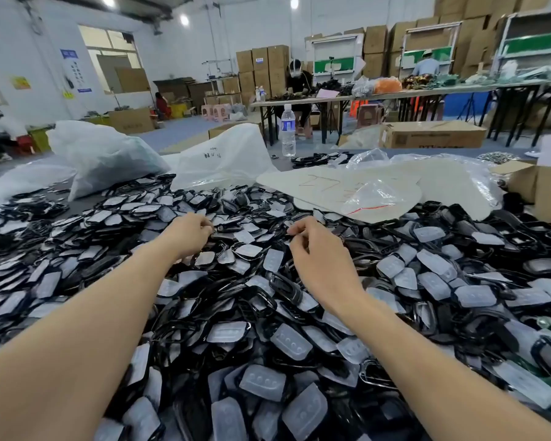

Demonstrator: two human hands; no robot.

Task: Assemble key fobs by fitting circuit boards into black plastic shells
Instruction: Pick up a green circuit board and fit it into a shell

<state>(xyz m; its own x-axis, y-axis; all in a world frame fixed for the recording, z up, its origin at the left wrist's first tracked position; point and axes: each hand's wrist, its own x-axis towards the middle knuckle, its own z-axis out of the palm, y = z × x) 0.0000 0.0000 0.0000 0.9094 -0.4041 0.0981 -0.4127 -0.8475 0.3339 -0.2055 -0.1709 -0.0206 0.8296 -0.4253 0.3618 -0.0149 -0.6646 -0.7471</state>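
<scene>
Two bare arms stretch to mid-frame over a heap [268,313] of shells and translucent pads [291,340], likely to pick parts: left hand [190,233] curls fingertips round one black shell [228,229]; right hand [318,253] fingers curled, contents indiscernible.

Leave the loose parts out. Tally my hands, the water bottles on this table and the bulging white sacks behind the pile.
Hands: 2 (left hand, right hand)
Water bottle: 1
White sacks: 2
Total: 5
</scene>
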